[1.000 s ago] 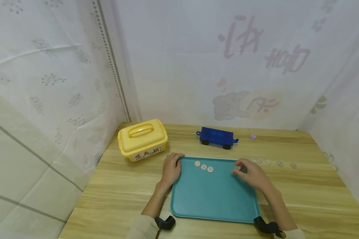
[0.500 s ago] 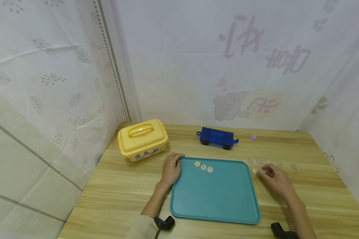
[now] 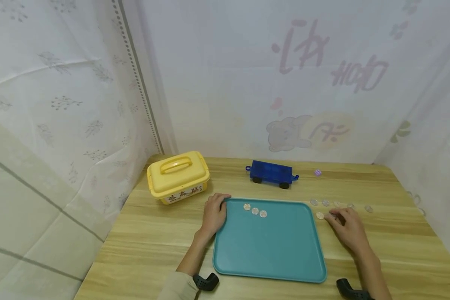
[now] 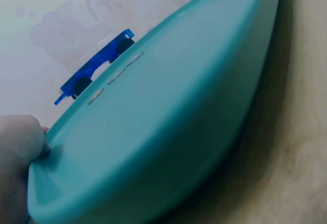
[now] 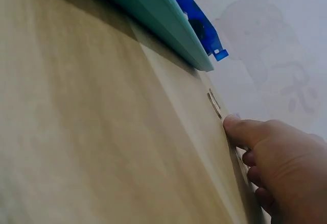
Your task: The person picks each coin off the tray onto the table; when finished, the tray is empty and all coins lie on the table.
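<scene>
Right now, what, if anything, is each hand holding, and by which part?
The left hand grips the tray by its far left corner. The right hand is at a disc; whether it's pinched can't be told.

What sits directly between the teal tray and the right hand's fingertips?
One coin-like disc, flat on the wooden tabletop; the head view shows it.

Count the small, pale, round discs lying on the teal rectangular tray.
3, in a slanting row at the far side of the teal rectangular tray: left disc, middle disc and right disc. None looks hidden there.
</scene>
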### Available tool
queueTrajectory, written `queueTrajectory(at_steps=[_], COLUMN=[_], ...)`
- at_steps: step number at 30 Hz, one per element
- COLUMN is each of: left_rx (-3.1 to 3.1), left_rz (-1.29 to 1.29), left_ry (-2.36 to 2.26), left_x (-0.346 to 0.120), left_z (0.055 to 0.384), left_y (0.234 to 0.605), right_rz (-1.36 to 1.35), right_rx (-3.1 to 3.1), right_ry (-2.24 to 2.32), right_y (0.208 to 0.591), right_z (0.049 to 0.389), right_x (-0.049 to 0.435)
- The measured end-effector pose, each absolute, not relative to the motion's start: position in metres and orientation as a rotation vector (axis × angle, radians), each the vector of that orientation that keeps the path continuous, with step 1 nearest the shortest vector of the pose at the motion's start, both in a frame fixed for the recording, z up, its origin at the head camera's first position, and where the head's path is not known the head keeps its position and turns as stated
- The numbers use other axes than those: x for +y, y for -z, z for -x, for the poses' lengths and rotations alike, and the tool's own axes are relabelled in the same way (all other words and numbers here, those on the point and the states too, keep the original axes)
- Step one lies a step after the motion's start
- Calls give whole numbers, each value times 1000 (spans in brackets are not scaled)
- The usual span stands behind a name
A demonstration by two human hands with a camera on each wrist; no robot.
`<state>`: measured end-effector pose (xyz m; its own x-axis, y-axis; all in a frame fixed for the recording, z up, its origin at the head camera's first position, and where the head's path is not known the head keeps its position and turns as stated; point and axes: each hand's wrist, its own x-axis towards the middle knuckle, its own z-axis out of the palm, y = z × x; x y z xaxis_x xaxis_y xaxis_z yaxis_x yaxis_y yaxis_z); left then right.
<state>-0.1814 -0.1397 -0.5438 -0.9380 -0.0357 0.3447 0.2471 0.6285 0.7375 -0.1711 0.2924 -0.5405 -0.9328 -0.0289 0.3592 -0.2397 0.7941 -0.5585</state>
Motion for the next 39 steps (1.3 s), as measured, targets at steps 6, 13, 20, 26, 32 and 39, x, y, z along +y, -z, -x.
queueTrajectory(at_steps=[6,13,20,26,32,39], left_rx=[-2517,-2479,-2448,-2305,-2227,-2294], left_rz=[165,191,211,244,201,163], left_ry=[1196,1178,1161,1329,1507,1501], left_x=[-143,-147,-147,-148,-147,-138], left_z=[186,189,188,185,179,171], left_y=[541,538,540,545,546,545], right_rz=[-210,-214,-171,-118,-21,-34], right_rx=[-2594,-2561,-2542,-2493,-2452,-2452], right_ry=[-922,-920,-959,-1101,-1193,-1336], right_y=[544,540,543,546,536,504], right_z=[174,179,175,171,170,170], right_x=[289,282,281,284,282,246])
